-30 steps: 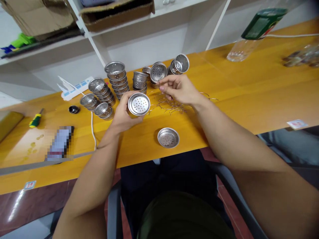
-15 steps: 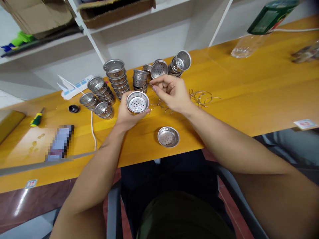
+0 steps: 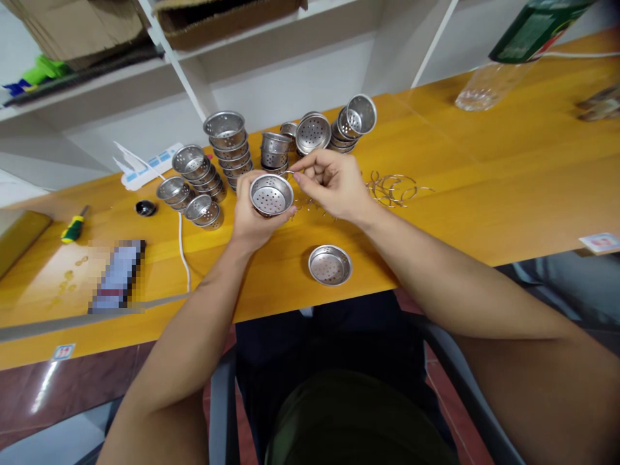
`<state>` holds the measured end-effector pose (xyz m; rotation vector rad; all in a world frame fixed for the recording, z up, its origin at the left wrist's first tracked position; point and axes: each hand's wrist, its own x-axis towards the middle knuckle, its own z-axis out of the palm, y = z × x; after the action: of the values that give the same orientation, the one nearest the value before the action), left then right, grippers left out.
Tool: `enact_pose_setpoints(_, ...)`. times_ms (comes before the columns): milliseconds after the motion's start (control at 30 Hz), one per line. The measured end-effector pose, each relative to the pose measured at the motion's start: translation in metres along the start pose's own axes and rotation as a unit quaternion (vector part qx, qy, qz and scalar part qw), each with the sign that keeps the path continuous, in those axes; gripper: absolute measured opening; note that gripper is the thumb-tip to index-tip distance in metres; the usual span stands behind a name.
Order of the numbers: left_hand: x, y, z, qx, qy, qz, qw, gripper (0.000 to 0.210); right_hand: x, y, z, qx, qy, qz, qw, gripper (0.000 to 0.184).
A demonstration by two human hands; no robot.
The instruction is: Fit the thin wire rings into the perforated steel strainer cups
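The left hand (image 3: 248, 218) clasps a perforated cup (image 3: 272, 196), mouth upward; right of that grip, the right hand (image 3: 335, 183) pinches a thin wire (image 3: 288, 172) pointing left.

Held perf. cup (image 3: 272, 195) looks like s/steel, shiny & smooth btwn holes; perf. dish (image 3: 330, 265) ditto. Wire hoops (image 3: 394, 190) = thin, bright metal. Surface (image 3: 460, 155) is wood-look, smooth, semi-gloss. Bottle (image 3: 484, 90): clear glossy plastic. Box (image 3: 80, 32): matt brown c/board. Trousers (image 3: 329, 349): dark matt cloth.
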<state>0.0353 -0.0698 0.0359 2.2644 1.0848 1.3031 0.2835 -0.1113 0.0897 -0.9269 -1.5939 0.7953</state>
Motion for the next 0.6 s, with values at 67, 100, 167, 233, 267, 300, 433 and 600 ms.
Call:
enact_pose_setpoints(67, -0.0008, -0.0015, 0.0044, -0.034, -0.007, -0.015, 0.999, 0.105, -0.0006, -0.0016, 0.0023, -0.008, -0.011, 0.013, 1.0, 0.046)
enact_pose_setpoints(100, -0.0013, -0.0024, 0.0065, -0.046, -0.011, -0.018, 0.999, 0.108, -0.0007, -0.0018, 0.0032, -0.013, -0.015, 0.017, 1.0, 0.046)
enact_pose_setpoints(167, -0.0024, -0.0035, 0.0094, -0.056, -0.017, -0.014, 0.998, 0.112, -0.0005, -0.0011, 0.0043, -0.022, -0.019, 0.02, 0.999, 0.045)
enact_pose_setpoints(233, -0.0034, -0.0032, 0.0105, -0.057, -0.031, -0.004, 0.998, 0.115, -0.0001, 0.0006, 0.0045, -0.027, -0.017, 0.015, 0.999, 0.043)
enact_pose_setpoints(267, -0.0038, -0.0025, 0.0106, -0.057, -0.04, -0.001, 0.998, 0.116, 0.0001, 0.0015, 0.0044, -0.029, -0.015, 0.013, 0.999, 0.041)
enact_pose_setpoints(300, -0.0043, -0.0017, 0.0105, -0.057, -0.048, -0.001, 0.997, 0.118, 0.0002, 0.0023, 0.0042, -0.033, -0.013, 0.012, 0.999, 0.04)
enact_pose_setpoints(433, -0.0056, 0.002, 0.0101, -0.053, -0.068, -0.009, 0.996, 0.12, 0.0002, 0.0043, 0.003, -0.055, -0.012, 0.018, 0.998, 0.033)
enact_pose_setpoints(600, -0.0046, 0.0061, 0.0098, -0.047, -0.076, -0.007, 0.996, 0.119, 0.0001, 0.0064, 0.0031, -0.055, -0.015, 0.017, 0.998, 0.026)
